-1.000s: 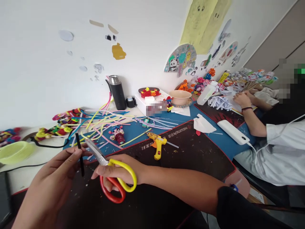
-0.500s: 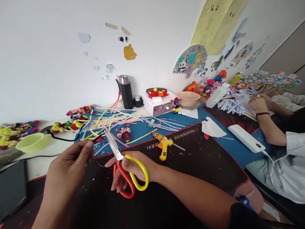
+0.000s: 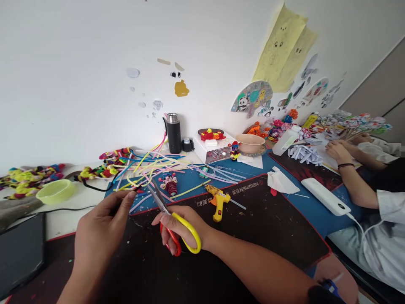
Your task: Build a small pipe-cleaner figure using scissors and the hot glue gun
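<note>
My left hand pinches a short, thin dark strip between thumb and forefinger; its material is too small to make out. In my right hand is a pair of scissors with one red and one yellow handle. The blades point away from me, slightly parted, just right of my left fingertips and apart from the strip. Beyond the blades lies a small dark-red and pink figure. Loose pipe cleaners in yellow, blue and pink are spread behind both hands.
A yellow glue gun lies on the dark mat. A black flask and a white box stand by the wall. At left are a pale green bowl and a dark tablet. A co-worker's arm rests at right.
The view has tilted up and left slightly. The scissor blades have opened a little, and less of the dark strip shows beyond my left fingers.
</note>
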### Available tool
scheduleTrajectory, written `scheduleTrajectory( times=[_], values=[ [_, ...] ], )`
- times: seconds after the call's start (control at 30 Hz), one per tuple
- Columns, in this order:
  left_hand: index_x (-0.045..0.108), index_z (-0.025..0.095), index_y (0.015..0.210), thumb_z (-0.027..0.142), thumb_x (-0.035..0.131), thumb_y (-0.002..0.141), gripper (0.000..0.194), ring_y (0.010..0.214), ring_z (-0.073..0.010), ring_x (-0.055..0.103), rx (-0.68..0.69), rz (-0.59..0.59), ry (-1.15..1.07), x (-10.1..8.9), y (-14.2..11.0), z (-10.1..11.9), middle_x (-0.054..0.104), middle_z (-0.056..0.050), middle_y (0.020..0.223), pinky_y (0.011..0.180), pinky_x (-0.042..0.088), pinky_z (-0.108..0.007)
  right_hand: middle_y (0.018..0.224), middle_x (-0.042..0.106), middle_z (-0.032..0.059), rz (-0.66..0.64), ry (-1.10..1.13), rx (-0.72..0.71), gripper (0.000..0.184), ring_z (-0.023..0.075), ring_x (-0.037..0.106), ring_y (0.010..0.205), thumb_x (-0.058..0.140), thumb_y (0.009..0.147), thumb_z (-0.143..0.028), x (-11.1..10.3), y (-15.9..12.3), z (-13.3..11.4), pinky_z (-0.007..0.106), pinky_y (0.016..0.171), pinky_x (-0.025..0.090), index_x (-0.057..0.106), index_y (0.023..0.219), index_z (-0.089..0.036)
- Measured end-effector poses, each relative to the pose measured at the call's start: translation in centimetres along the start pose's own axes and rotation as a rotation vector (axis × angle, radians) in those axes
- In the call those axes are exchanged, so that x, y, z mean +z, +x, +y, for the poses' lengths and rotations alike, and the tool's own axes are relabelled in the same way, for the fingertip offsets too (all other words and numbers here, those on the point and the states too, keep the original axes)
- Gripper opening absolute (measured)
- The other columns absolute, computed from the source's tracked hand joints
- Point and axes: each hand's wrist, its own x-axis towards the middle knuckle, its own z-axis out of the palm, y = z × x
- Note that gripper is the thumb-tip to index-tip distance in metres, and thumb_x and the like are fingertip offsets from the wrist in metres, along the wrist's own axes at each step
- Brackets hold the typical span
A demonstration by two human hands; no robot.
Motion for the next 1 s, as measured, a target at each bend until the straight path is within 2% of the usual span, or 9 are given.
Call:
scheduleTrajectory(
  times=[0.3,0.4,0.6,0.83,1.0],
  values=[
    [0.081,0.029,0.091,0.060,0.062,0.084,0.036,0.058,-0.0195,0.067,0.189,-0.057,0.022,1.6,-0.5,-1.7,0.080,0.000,0.073,0.055,0.044,-0.027,0.062,0.061,-0.0076,0.059,-0.103,0.013,0.073,0.0093,0.054,0.040,0.076,0.083,-0.087,0.6,-0.5,-0.5,0.021,0.040,0.042,0.066,0.104,-0.017],
    [0.081,0.029,0.090,0.058,0.063,0.084,0.034,0.052,-0.0179,0.062,0.224,-0.054,0.036,1.7,-0.5,-2.0,0.075,0.002,0.066,0.052,0.042,-0.027,0.063,0.060,-0.0083,0.072,-0.142,0.009,0.064,0.0083,0.054,0.041,0.079,0.086,-0.080,0.6,-0.6,-0.5,0.019,0.041,0.041,0.066,0.101,-0.018],
    [0.079,0.030,0.088,0.055,0.064,0.085,0.029,0.055,-0.0186,0.064,0.273,-0.050,0.046,1.6,-0.7,-1.8,0.075,0.002,0.067,0.053,0.043,-0.027,0.064,0.060,-0.0085,0.078,-0.177,-0.009,0.054,0.0087,0.056,0.043,0.081,0.090,-0.071,0.7,-0.7,-0.6,0.019,0.042,0.042,0.065,0.099,-0.020],
    [0.076,0.029,0.088,0.056,0.062,0.089,0.031,0.052,-0.0152,0.060,0.275,-0.122,0.082,1.6,-0.7,-1.9,0.071,0.005,0.063,0.051,0.041,-0.024,0.058,0.055,-0.0097,0.124,-0.259,-0.025,0.049,0.0086,0.053,0.042,0.082,0.092,-0.067,0.8,-0.9,-0.4,0.020,0.045,0.040,0.067,0.096,-0.021],
    [0.076,0.028,0.086,0.056,0.062,0.085,0.032,0.054,-0.0148,0.061,0.264,-0.093,0.079,1.6,-0.6,-1.7,0.073,0.004,0.066,0.052,0.041,-0.023,0.056,0.054,-0.0092,0.130,-0.294,-0.044,0.048,0.0097,0.053,0.043,0.082,0.093,-0.067,0.9,-1.0,-0.7,0.021,0.048,0.041,0.068,0.096,-0.021]
  ],
)
